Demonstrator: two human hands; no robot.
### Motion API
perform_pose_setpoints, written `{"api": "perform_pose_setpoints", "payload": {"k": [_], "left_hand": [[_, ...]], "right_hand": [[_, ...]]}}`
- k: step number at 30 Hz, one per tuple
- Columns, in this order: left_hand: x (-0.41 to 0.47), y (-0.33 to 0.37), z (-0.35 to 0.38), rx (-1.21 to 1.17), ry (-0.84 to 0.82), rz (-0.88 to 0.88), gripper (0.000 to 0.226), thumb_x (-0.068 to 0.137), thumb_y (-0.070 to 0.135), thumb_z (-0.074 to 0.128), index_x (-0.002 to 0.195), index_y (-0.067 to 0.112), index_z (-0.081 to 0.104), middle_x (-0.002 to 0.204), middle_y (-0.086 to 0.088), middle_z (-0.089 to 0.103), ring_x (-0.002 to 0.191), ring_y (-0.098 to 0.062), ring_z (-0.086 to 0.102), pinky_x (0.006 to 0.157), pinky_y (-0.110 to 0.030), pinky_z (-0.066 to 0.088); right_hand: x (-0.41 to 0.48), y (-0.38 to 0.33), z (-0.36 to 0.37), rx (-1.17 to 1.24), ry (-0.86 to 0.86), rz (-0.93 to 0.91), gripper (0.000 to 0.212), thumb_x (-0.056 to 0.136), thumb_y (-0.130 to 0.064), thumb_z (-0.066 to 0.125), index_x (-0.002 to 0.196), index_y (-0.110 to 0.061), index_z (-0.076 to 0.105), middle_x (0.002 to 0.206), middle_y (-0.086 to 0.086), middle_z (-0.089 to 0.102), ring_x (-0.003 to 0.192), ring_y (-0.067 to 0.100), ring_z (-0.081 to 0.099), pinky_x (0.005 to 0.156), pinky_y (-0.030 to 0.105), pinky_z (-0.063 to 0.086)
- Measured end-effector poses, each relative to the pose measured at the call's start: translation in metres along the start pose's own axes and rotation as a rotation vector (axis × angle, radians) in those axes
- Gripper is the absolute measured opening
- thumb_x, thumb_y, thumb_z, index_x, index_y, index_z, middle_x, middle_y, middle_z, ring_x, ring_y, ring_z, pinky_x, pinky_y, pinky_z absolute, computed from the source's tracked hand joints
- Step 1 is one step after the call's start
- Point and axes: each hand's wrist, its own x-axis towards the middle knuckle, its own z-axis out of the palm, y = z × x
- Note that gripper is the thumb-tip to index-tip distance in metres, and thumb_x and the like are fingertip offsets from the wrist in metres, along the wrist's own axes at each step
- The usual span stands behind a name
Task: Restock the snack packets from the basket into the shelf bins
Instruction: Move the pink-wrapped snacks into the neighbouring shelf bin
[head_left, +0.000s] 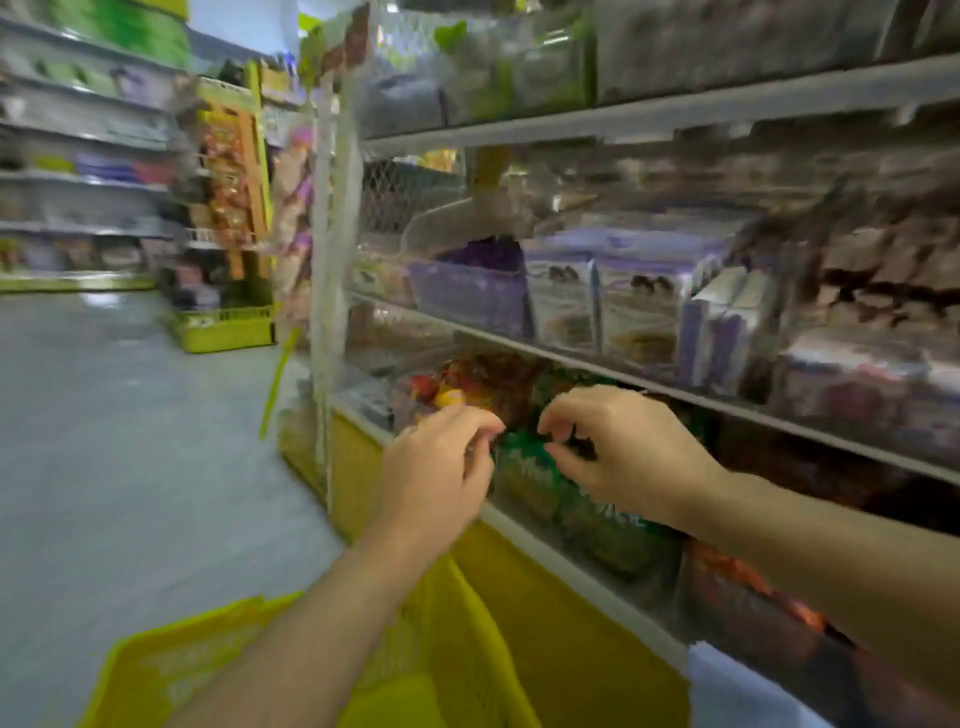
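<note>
My left hand (441, 462) and my right hand (618, 452) reach side by side into the lowest shelf bin (524, 525). Between their curled fingers stands a green snack packet (524, 467), and each hand pinches one side of its top edge. More green packets (613, 530) fill the bin below my right hand. The yellow-green basket (171, 670) sits low in front of me under my left forearm; what it holds is hidden. The whole picture is blurred.
Red and yellow packets (452, 387) lie left of the green ones, orange-red packets (743, 582) to the right. The shelf above carries purple bags (467, 291) and white packets (639, 306). A yellow shelf base (561, 613) runs below. Grey aisle floor (130, 441) stretches left.
</note>
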Motion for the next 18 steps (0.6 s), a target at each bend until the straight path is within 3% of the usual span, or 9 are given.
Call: {"api": "perform_pose_setpoints", "payload": {"k": [5,9,15,18], "left_hand": [[-0.087,-0.094,-0.03,0.155,-0.119,-0.242,0.017,0.088,0.017,0.059,0.101,0.025,0.067,0.098,0.008,0.068,0.088,-0.014,0.064,0.075,-0.032,0.048],[-0.151,-0.175,-0.05,0.25,-0.334,-0.547,0.023,0.091,0.021,0.053,0.11,0.027,0.064,0.107,0.006,0.066,0.098,-0.017,0.062,0.083,-0.037,0.049],[-0.254,-0.253,-0.037,0.249,-0.855,-0.927,0.047,0.092,0.03,0.059,0.136,0.022,0.047,0.139,-0.004,0.049,0.123,-0.02,0.05,0.099,-0.03,0.041],[-0.292,-0.268,-0.025,0.216,-1.086,-1.07,0.062,0.087,0.04,0.065,0.142,0.026,0.039,0.147,-0.002,0.04,0.127,-0.022,0.045,0.094,-0.03,0.04]], "right_hand": [[0.026,-0.066,0.123,0.126,-0.234,-0.113,0.022,0.089,-0.034,0.054,0.11,-0.032,0.061,0.103,-0.014,0.063,0.102,0.011,0.057,0.08,0.028,0.043],[0.036,-0.119,0.219,0.264,-0.456,-0.143,0.024,0.088,-0.034,0.055,0.111,-0.031,0.06,0.106,-0.011,0.064,0.103,0.016,0.06,0.078,0.03,0.045],[0.019,-0.184,0.357,0.451,-0.941,-0.183,0.051,0.087,-0.032,0.065,0.133,-0.021,0.048,0.127,0.004,0.058,0.11,0.021,0.057,0.083,0.027,0.042],[-0.002,-0.202,0.409,0.586,-1.173,-0.107,0.064,0.087,-0.033,0.067,0.142,-0.019,0.037,0.14,0.007,0.047,0.117,0.024,0.054,0.08,0.027,0.041]]}}
